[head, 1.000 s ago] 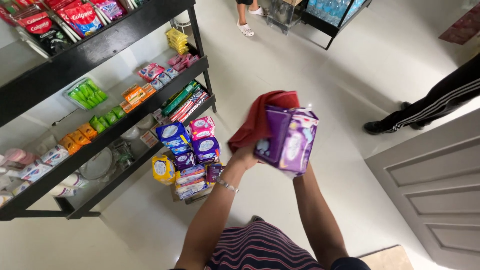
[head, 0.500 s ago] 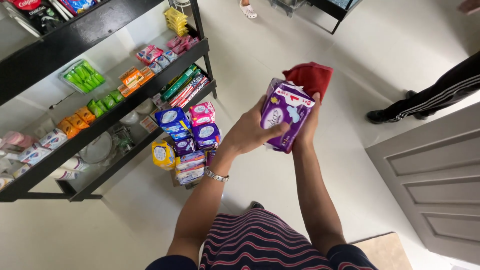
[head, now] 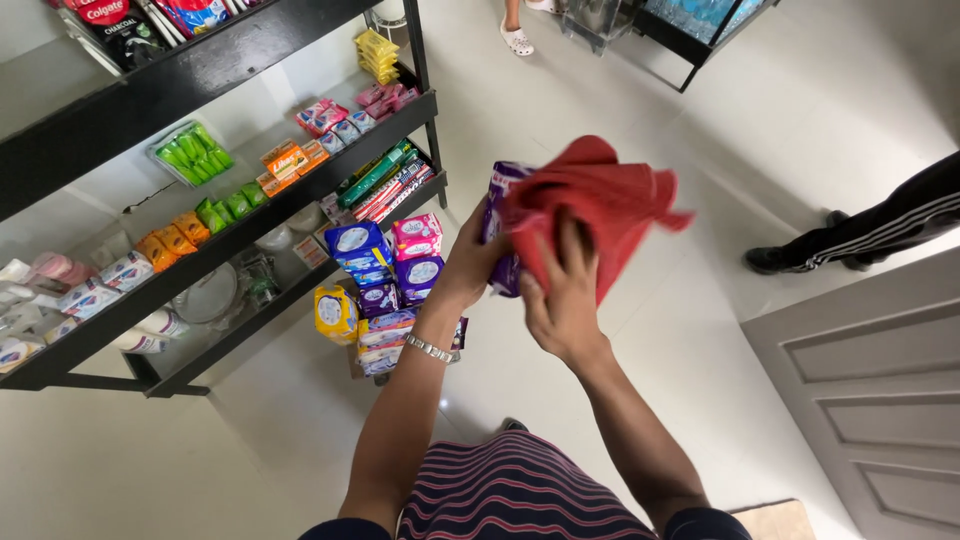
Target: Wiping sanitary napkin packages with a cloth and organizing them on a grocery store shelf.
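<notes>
Cloth [head: 600, 200] pressed by our right hand [head: 560, 300] over pack [head: 497, 215] — left hand [head: 470, 262], at 9 o'clock, grips pack steady for wiping.

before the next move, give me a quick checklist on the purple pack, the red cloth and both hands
1. Left hand grips the purple pack: ok, fingers wrap its left edge.
2. Right hand on the red cloth: ok, fingers press into it.
3. Cloth against the pack: ok, it drapes over most of the pack's front.
4. Pack fully visible: not ok, only a purple strip shows beside the cloth.
5. Pack clear of the stacked packs by the shelf: ok, it is held up apart from them.
6. Space to the right: cannot tell, another person's leg stands close by.
</notes>
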